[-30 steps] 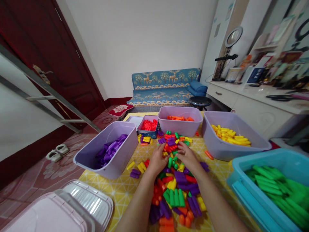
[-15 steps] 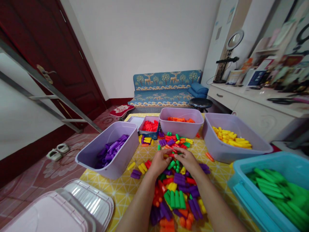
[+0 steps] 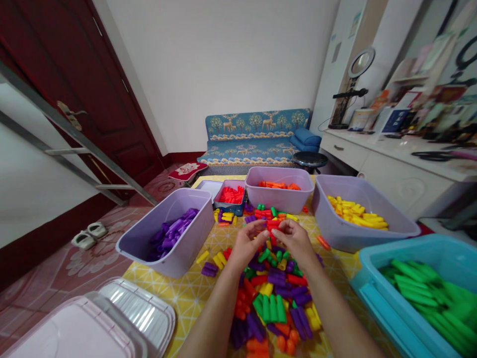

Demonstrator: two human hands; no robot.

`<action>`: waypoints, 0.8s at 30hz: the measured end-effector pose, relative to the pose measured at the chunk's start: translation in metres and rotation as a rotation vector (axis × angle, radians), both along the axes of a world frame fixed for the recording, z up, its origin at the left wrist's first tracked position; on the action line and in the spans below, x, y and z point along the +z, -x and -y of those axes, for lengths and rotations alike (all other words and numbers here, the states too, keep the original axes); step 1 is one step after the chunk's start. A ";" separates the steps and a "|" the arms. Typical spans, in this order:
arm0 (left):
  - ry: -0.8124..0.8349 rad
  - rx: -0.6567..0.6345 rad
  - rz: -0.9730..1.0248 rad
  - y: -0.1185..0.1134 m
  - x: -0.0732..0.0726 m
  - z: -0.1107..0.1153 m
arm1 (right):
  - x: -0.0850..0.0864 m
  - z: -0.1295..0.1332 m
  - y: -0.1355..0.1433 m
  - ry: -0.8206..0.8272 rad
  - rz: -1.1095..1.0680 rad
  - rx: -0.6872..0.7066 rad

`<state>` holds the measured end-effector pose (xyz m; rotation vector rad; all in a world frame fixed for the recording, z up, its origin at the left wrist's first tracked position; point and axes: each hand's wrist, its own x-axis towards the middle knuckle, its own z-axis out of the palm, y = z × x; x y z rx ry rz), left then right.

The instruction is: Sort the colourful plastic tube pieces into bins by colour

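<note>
Several red plastic tube-like pieces point(image 3: 273, 226) are held between the fingertips of both my hands, above the far part of a mixed pile. My left hand point(image 3: 246, 244) pinches them from the left, thumb and fingers bent. From the other side my right hand point(image 3: 297, 240) closes its thumb and fingers on them. Below and nearer lies the pile of coloured pieces: green tubes point(image 3: 274, 309), purple tubes point(image 3: 277, 276), orange pieces point(image 3: 286, 343) and yellow ones. How the red pieces fit together is too small to tell.
Around the yellow tablecloth point(image 3: 186, 303) stand a bin of purple pieces point(image 3: 203, 199), a tin of red pieces point(image 3: 231, 194), a bin of orange pieces point(image 3: 279, 199), a bin of yellow pieces point(image 3: 337, 236) and a turquoise bin of green pieces point(image 3: 372, 256). Lids point(image 3: 85, 328) lie front left.
Both my hands have risen slightly from the pile, bringing the red pieces up into clearer view between the fingertips. The bins have stayed put.
</note>
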<state>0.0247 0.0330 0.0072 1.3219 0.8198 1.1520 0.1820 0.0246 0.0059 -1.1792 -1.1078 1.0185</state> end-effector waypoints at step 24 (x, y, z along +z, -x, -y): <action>0.177 -0.148 -0.140 0.021 0.013 0.004 | 0.018 0.011 0.003 0.132 0.176 0.218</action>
